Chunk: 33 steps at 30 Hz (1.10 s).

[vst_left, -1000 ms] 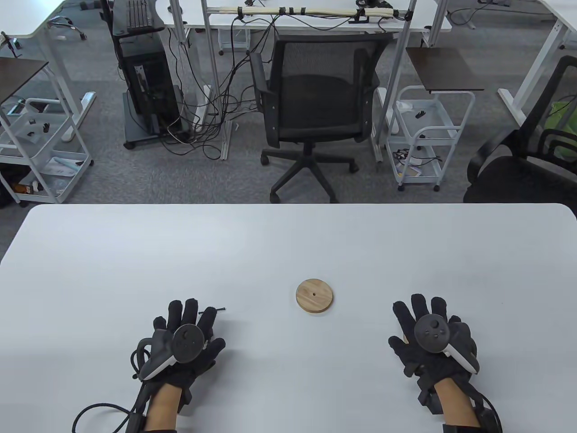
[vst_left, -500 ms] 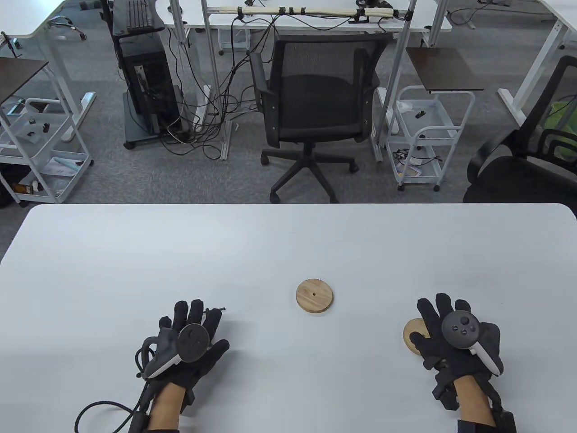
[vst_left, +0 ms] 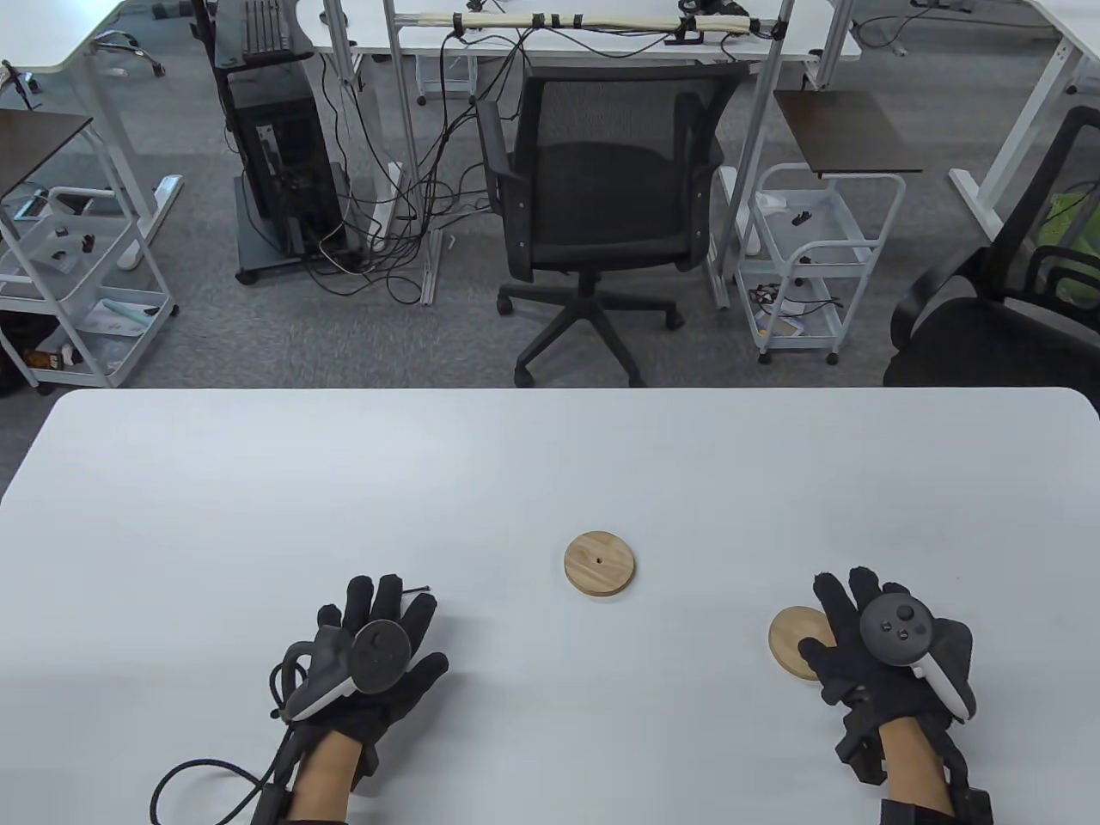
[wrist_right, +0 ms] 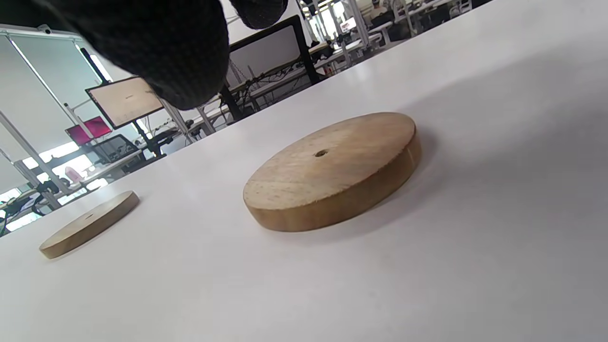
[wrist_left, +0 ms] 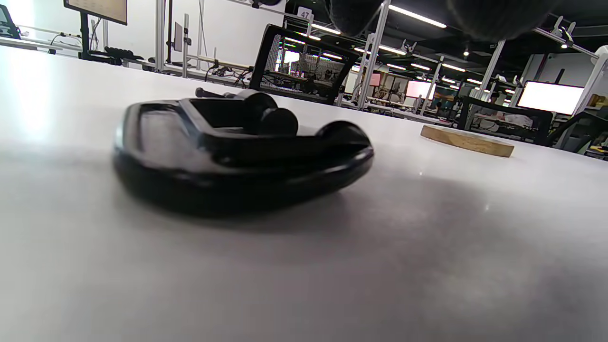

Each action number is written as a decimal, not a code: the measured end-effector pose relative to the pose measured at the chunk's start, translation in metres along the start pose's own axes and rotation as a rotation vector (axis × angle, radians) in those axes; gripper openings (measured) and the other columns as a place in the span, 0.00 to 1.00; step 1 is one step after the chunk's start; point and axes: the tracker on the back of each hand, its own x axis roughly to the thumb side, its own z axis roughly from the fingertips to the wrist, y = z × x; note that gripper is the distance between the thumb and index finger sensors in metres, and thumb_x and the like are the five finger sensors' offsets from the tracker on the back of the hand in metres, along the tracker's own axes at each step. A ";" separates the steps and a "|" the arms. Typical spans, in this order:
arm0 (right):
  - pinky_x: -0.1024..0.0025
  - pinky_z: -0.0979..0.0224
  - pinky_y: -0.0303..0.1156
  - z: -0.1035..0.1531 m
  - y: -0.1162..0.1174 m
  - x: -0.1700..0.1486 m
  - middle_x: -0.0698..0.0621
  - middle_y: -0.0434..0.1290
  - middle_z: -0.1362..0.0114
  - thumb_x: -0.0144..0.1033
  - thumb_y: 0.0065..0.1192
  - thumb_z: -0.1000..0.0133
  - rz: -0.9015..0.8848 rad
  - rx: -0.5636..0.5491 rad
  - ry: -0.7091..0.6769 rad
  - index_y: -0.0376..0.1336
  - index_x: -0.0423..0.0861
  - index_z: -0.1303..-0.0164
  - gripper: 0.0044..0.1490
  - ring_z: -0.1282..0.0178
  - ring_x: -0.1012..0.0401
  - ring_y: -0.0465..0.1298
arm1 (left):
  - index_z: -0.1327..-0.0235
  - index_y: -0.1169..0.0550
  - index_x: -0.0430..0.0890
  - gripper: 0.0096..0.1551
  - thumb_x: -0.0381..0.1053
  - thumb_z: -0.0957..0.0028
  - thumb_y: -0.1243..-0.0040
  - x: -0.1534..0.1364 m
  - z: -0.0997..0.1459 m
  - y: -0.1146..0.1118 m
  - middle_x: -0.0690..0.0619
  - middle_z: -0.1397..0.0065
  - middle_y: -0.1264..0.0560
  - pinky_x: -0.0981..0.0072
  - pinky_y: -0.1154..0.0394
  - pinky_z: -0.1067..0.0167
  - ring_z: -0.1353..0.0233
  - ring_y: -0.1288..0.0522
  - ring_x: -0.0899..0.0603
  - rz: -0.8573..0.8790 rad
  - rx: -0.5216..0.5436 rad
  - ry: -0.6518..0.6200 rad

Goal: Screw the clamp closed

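Note:
A black C-clamp (wrist_left: 242, 152) lies flat on the white table, its screw pointing away in the left wrist view. In the table view my left hand (vst_left: 378, 640) covers it, fingers spread, and only the tip of the screw bar (vst_left: 420, 589) shows. The left fingertips (wrist_left: 354, 12) hang above the clamp without touching it. My right hand (vst_left: 876, 640) is open at the front right, with its fingers over the right edge of a wooden disc (vst_left: 795, 643). In the right wrist view that disc (wrist_right: 332, 171) lies flat and the fingers (wrist_right: 156, 47) hover above it.
A second wooden disc (vst_left: 601, 563) with a small centre hole lies flat in the middle of the table; it also shows in the left wrist view (wrist_left: 468, 141) and the right wrist view (wrist_right: 88, 230). A black office chair (vst_left: 601, 198) stands beyond the table's far edge.
My right hand has moved right and toward the front, uncovering a wooden disc that it hid before. My left hand has shifted slightly right and toward the front, still over the clamp.

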 end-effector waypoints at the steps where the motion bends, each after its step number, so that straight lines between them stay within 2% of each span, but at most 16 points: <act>1: 0.24 0.26 0.45 -0.002 0.003 0.001 0.45 0.38 0.11 0.53 0.71 0.52 0.005 0.021 -0.001 0.46 0.58 0.18 0.55 0.17 0.35 0.35 | 0.14 0.44 0.57 0.49 0.74 0.47 0.49 0.001 0.000 0.000 0.42 0.10 0.58 0.17 0.58 0.33 0.16 0.66 0.27 0.001 0.000 -0.002; 11: 0.25 0.27 0.50 -0.029 0.022 0.023 0.44 0.40 0.12 0.48 0.75 0.53 0.108 0.207 0.019 0.48 0.56 0.19 0.55 0.19 0.32 0.39 | 0.14 0.44 0.57 0.49 0.74 0.46 0.49 0.005 0.001 0.003 0.42 0.10 0.58 0.17 0.58 0.32 0.16 0.66 0.27 0.000 0.007 -0.024; 21: 0.30 0.27 0.55 -0.053 0.030 0.023 0.40 0.39 0.14 0.44 0.76 0.53 0.129 0.389 0.131 0.48 0.55 0.19 0.55 0.22 0.31 0.44 | 0.14 0.44 0.56 0.48 0.73 0.46 0.48 0.007 0.000 0.001 0.42 0.10 0.59 0.17 0.59 0.33 0.17 0.67 0.27 -0.066 0.019 -0.003; 28: 0.28 0.30 0.52 -0.058 0.039 0.029 0.38 0.35 0.16 0.45 0.75 0.53 0.186 0.436 0.155 0.42 0.54 0.20 0.59 0.23 0.29 0.41 | 0.14 0.44 0.56 0.48 0.73 0.46 0.49 0.010 -0.001 0.001 0.42 0.10 0.59 0.17 0.59 0.33 0.16 0.67 0.27 -0.049 0.006 -0.004; 33: 0.27 0.33 0.51 -0.061 0.038 0.024 0.39 0.38 0.16 0.45 0.76 0.53 0.130 0.388 0.167 0.46 0.55 0.21 0.56 0.25 0.30 0.42 | 0.14 0.44 0.55 0.48 0.72 0.46 0.49 0.009 0.001 0.001 0.42 0.10 0.58 0.17 0.59 0.33 0.16 0.67 0.27 -0.028 0.012 -0.002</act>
